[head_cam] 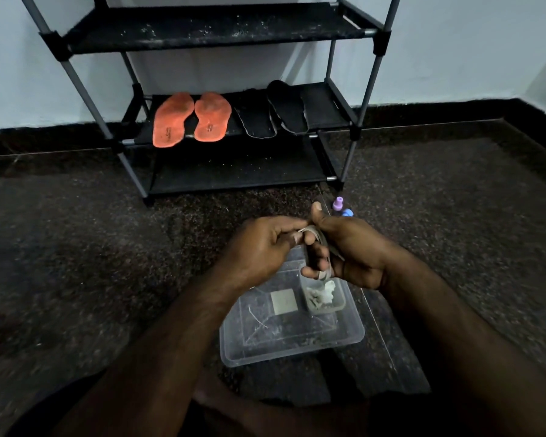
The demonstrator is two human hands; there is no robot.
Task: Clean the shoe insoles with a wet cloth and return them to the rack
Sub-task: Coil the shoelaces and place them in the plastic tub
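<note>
Pair of flat orange foam insoles sits on the middle shelf of the black metal-tube shoe rack, left side, toes overhanging the front edge. Just right of them: pair of black insoles with pale edges, side by side and just overlapping at the edges, one lifted a little at the heel end. None in hand yet.

Handling call: insoles look thin, light, floppy. They'll bend if taken by one end. Best hold is probably mid-length, thumb on top, or lay flat on a palm while wiping. Orange surface looks worn and dusty, likely not slippery dry, maybe slicker once wet. Not fragile.

Left hand is curled, fingertips pinching the end of a small wadded pale grey cloth. Right hand is wrapped round the same cloth, thumb up. Both are held above the clear plastic rectangular tub on the dark speckled stone floor. Looks like wringing or folding, can't tell which.

Cloth is soft and limp, so it wants bunching into a pad before wiping. Whether it's wet isn't clear.

Inside the tub: a grey square pad and a small grey container holding white bits.

Behind the right hand: small purple-capped bottle, something blue beside it, mostly hidden.
</note>
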